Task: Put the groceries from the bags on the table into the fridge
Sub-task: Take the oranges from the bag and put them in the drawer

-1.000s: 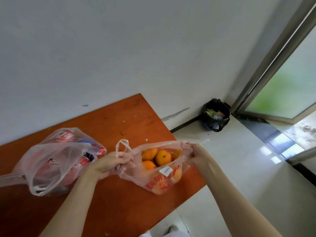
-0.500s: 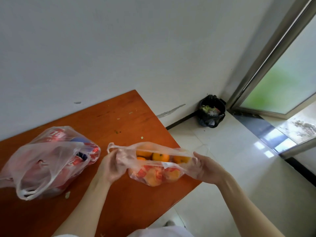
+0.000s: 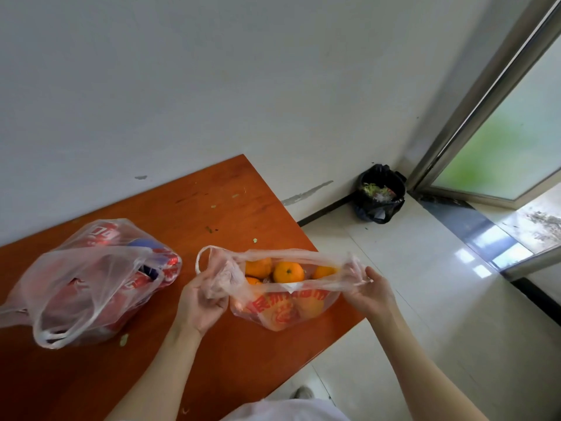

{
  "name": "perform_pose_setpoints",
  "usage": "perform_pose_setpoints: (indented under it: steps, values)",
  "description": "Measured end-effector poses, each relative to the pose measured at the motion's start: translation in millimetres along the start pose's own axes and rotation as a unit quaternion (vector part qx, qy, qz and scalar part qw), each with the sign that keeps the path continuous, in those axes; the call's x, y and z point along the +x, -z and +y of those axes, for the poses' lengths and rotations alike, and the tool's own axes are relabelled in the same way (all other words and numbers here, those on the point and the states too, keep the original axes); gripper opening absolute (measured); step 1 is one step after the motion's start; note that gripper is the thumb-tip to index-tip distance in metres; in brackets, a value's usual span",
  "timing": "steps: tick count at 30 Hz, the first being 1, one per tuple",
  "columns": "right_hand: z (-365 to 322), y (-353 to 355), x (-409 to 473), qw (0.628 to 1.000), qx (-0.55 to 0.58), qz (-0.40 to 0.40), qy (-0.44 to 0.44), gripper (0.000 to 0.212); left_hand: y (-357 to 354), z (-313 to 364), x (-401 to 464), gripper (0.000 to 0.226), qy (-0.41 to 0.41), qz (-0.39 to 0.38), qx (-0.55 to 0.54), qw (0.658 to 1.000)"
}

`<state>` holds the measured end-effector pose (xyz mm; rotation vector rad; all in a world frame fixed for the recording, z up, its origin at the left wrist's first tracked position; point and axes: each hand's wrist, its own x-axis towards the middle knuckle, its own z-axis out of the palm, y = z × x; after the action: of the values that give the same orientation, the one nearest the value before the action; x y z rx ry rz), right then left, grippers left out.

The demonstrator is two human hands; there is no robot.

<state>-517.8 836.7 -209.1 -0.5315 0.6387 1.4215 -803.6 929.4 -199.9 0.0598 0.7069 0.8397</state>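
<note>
Holding the bag of oranges (image 3: 282, 311) at both ends, you have its mouth pulled wide. Your left hand (image 3: 200, 302) is curled round a bunch of plastic at the left end. Your right hand (image 3: 372, 288) pinches the plastic at the right end. The bag sits on the worktop (image 3: 212, 214), near its right edge, right between your two hands — so neither hand has far to go.

The open mouth runs in a long line from left to right, from one hand to the other. The oranges (image 3: 288, 271) lie just under that line, and they are in plain sight. I think the next move is to let go with one hand and dip it straight down into the gap. Both hands look about as close to the fruit.

A second bag (image 3: 91, 281) with red packs inside lies well to your left — no hand touches it.
</note>
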Motion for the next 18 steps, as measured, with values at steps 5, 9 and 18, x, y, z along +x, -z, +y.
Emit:
perform_pose_setpoints:
  steps: [5,9,18]
  values:
    - [-6.1,-0.3,-16.3,0.979,-0.200,0.029,0.022,0.051,6.1,-1.1,3.9,0.035,0.051,0.076,0.148,0.985]
    - [-0.3,-8.1,-19.1,0.861,-0.455,0.188,0.131,0.054,-12.6,11.2,6.6,0.050,-0.051,0.199,0.445,0.872]
    - [45.7,-32.4,-15.4,0.279,-0.833,0.011,0.479,0.016,-65.3,-26.3,-5.3,0.013,-0.456,-0.045,0.836,0.303]
